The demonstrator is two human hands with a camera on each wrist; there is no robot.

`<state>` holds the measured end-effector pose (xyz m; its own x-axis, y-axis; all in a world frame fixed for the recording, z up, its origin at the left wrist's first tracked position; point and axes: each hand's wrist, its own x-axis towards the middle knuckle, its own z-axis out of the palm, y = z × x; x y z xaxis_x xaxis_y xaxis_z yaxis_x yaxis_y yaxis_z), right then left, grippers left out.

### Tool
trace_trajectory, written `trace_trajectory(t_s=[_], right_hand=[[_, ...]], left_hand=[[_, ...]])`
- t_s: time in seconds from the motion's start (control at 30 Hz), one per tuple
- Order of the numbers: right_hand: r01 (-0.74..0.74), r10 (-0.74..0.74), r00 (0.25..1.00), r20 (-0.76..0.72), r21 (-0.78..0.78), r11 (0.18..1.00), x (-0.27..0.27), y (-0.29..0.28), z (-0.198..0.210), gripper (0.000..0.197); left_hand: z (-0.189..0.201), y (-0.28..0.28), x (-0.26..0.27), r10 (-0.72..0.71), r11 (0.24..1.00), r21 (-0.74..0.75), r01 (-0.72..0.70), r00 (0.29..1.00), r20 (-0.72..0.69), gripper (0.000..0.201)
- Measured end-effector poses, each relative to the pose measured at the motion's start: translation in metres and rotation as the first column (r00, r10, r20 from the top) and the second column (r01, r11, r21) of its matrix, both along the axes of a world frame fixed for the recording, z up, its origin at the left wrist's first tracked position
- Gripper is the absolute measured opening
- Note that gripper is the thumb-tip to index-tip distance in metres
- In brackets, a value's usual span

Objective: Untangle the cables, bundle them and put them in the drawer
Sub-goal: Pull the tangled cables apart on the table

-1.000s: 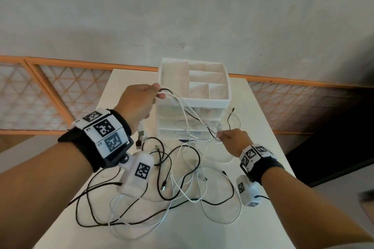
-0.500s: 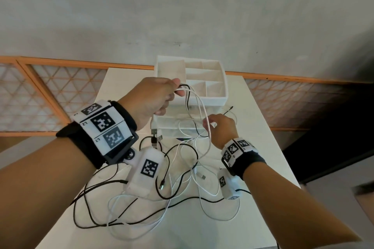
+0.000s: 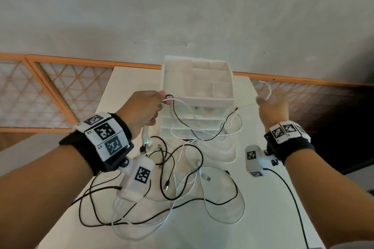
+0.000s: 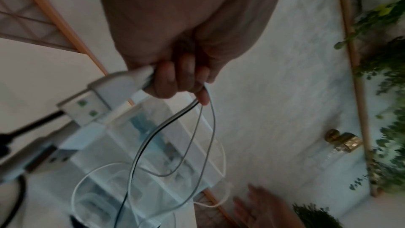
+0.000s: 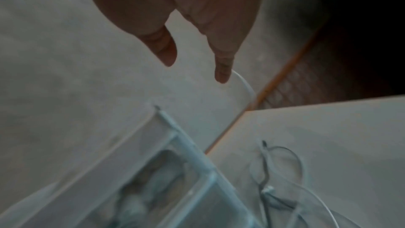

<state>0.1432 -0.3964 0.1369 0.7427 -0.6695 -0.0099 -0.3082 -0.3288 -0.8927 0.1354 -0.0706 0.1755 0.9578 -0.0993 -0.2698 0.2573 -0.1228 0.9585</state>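
Here, head view: left hand [image 3: 141, 110] pinched a white cable [image 3: 183, 105] and a black cable [image 3: 182, 121] just left of the drawer unit [image 3: 197, 95]; right hand [image 3: 272, 107] was spread, holding nothing, a white cable end [image 3: 268, 91] curling by its fingertips. Rest lay knotted on the table [image 3: 263, 218]. Best to pull one strand slowly w/ the other hand feeding slack. Left wrist: fingers [image 4: 175, 79] curled round cords plus a white USB plug [image 4: 103, 96]. Right wrist: blurry, thumb & finger apart, thin glossy cord.

2 hands [image 3: 141, 107]; 1 drawer unit [image 3: 197, 95]; roughly 5 cables [image 3: 182, 188].
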Motion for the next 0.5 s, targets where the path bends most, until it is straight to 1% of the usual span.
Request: trace_trajectory(t_s=[0.03, 0.07, 0.1, 0.13, 0.17, 0.2, 0.23, 0.27, 0.3, 0.33, 0.37, 0.4, 0.43, 0.47, 0.5], right_hand=[[-0.092, 0.092, 0.993, 0.068, -0.009, 0.996, -0.003, 0.012, 0.01, 0.062], [-0.201, 0.195, 0.967, 0.161, 0.023, 0.979, -0.007, 0.027, 0.022, 0.065], [-0.342, 0.327, 0.921, 0.21, 0.038, 0.939, -0.014, 0.048, 0.038, 0.067], [-0.51, 0.501, 0.842, 0.2, -0.008, 0.86, -0.02, 0.066, 0.049, 0.064], [-0.652, 0.657, 0.747, 0.102, -0.087, 0.754, -0.026, 0.085, 0.055, 0.058], [-0.741, 0.748, 0.664, -0.016, -0.149, 0.654, -0.031, 0.101, 0.056, 0.047], [-0.773, 0.763, 0.631, -0.144, -0.205, 0.6, -0.031, 0.111, 0.05, 0.03], [-0.773, 0.742, 0.631, -0.226, -0.256, 0.58, -0.03, 0.115, 0.044, 0.016], [-0.761, 0.686, 0.649, -0.329, -0.304, 0.574, -0.027, 0.108, 0.032, 0.018], [-0.765, 0.614, 0.641, -0.46, -0.324, 0.557, -0.024, 0.096, 0.021, 0.023], [-0.774, 0.514, 0.61, -0.602, -0.313, 0.551, -0.02, 0.08, 0.009, 0.026], [-0.762, 0.412, 0.585, -0.698, -0.3, 0.573, -0.018, 0.06, -0.003, 0.028], [-0.725, 0.317, 0.582, -0.749, -0.301, 0.619, -0.017, 0.039, -0.013, 0.027], [-0.653, 0.237, 0.621, -0.747, -0.326, 0.684, -0.015, 0.02, -0.021, 0.023], [-0.552, 0.183, 0.703, -0.687, -0.364, 0.75, -0.014, 0.007, -0.025, 0.017]], left_hand=[[0.005, -0.005, -0.001, -0.057, 0.998, -0.009, 0.057, 0.998, 0.032, 0.034], [0.009, -0.011, -0.002, -0.111, 0.994, -0.011, 0.112, 0.992, 0.067, 0.034], [0.013, -0.018, -0.002, -0.159, 0.987, -0.007, 0.16, 0.982, 0.102, 0.034], [0.017, -0.024, -0.003, -0.197, 0.98, 0.003, 0.199, 0.971, 0.137, 0.035], [0.021, -0.029, -0.004, -0.223, 0.975, 0.019, 0.223, 0.959, 0.173, 0.037], [0.025, -0.034, -0.005, -0.239, 0.971, 0.037, 0.236, 0.949, 0.208, 0.042], [0.028, -0.037, -0.006, -0.251, 0.968, 0.053, 0.246, 0.939, 0.237, 0.048], [0.03, -0.036, -0.008, -0.263, 0.965, 0.062, 0.256, 0.929, 0.258, 0.053], [0.032, -0.033, -0.009, -0.273, 0.962, 0.062, 0.267, 0.922, 0.275, 0.054], [0.033, -0.027, -0.01, -0.278, 0.96, 0.064, 0.272, 0.917, 0.285, 0.052], [0.032, -0.018, -0.011, -0.284, 0.959, 0.082, 0.272, 0.915, 0.288, 0.048], [0.03, -0.008, -0.012, -0.305, 0.951, 0.137, 0.277, 0.91, 0.281, 0.044], [0.026, 0.002, -0.012, -0.352, 0.926, 0.237, 0.292, 0.897, 0.267, 0.04], [0.021, 0.011, -0.012, -0.43, 0.867, 0.373, 0.329, 0.874, 0.228, 0.036], [0.012, 0.018, -0.013, -0.519, 0.768, 0.515, 0.382, 0.841, 0.151, 0.032]])
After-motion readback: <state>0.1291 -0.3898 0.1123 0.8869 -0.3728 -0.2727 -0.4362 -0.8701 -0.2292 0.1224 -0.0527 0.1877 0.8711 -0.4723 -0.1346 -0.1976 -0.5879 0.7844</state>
